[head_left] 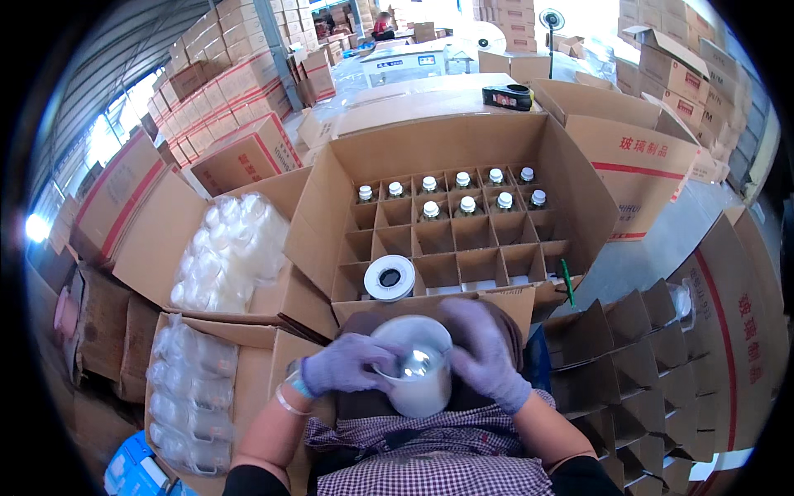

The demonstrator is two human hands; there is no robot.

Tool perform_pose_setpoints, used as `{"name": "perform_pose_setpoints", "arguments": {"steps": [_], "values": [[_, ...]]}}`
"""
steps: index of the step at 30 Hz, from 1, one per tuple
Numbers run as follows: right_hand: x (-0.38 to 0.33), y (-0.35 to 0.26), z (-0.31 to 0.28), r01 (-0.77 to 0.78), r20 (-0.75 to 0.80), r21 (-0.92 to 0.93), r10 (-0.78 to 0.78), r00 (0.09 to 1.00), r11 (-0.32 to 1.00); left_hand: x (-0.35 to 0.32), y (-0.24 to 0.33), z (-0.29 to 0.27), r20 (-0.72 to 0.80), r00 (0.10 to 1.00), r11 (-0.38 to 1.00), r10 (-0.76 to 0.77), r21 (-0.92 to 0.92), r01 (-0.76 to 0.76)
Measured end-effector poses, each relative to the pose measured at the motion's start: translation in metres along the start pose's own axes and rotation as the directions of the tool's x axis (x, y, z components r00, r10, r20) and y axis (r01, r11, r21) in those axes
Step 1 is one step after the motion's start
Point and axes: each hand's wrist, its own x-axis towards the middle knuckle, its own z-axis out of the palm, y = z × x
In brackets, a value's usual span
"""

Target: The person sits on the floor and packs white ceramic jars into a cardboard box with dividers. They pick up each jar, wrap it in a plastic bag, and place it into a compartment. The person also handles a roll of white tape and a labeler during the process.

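My left grip point(351, 362) overlaps the left rim of the pale cylinder point(423, 398), fingers at its opening; whether clamped, I cannot tell. My right grip point(486, 355) is blurred at the cylinder's right side; closure likewise indeterminate. Beyond the cylinder: a white roll point(404, 288), then white-capped bottles point(467, 205) inside a partitioned carton point(447, 136). Left of the cylinder: clear-wrapped pieces point(190, 397). Right of it: cardboard dividers point(633, 376).
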Motion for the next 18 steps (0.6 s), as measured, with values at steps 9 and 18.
{"name": "perform_pose_setpoints", "arguments": {"steps": [9,18], "values": [[0.007,0.041,0.036,0.1,0.166,-0.123,-0.079,0.983,0.987,0.107,-0.207,0.01,-0.421,0.835,0.676,-0.354,0.502,0.539],[0.065,0.05,0.013,-0.084,0.036,-0.107,0.088,0.995,0.991,0.088,-0.125,0.001,-0.434,0.828,0.878,-0.356,-0.459,0.137]]}}
